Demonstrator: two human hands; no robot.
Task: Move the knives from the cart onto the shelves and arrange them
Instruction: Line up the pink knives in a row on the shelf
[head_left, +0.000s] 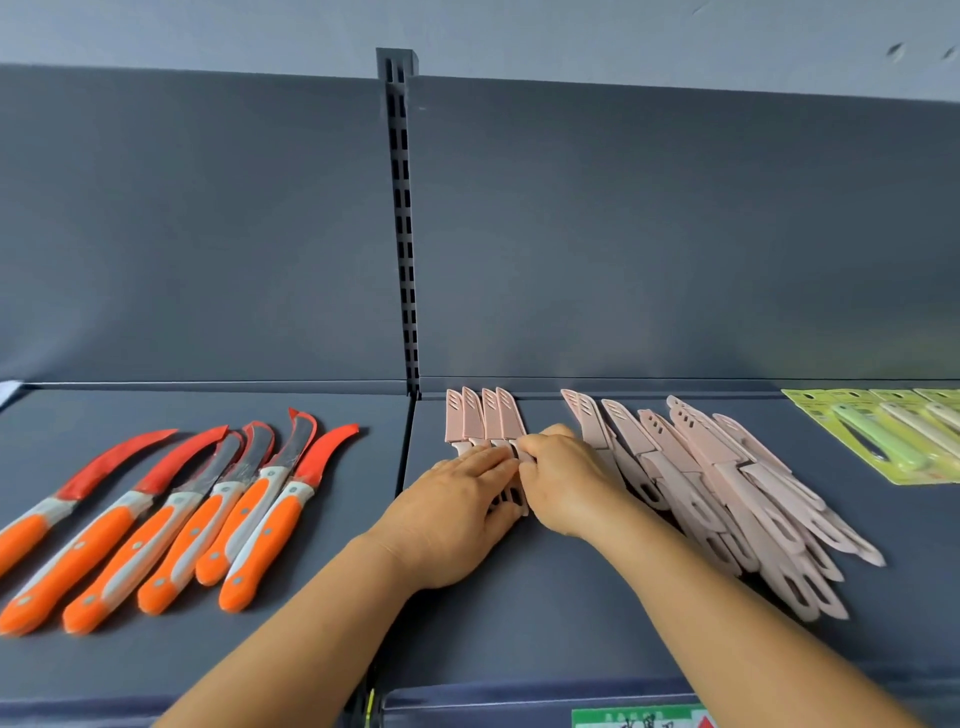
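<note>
Left hand (457, 499) flat with straight fingers on four pink knives (483, 415), right hand (561, 483) curled pinching their handles, loose pink pile (727, 483) right, orange knives (171, 519) left

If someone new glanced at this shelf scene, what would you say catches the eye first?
The orange-handled knives fanned across the left shelf section stand out most, their curved blades partly covered in red. At centre, the left hand and right hand meet over a neat row of pink sheathed knives. To the right lies a loose pile of pink knives, with yellow-green carded packs at the far right.
</note>
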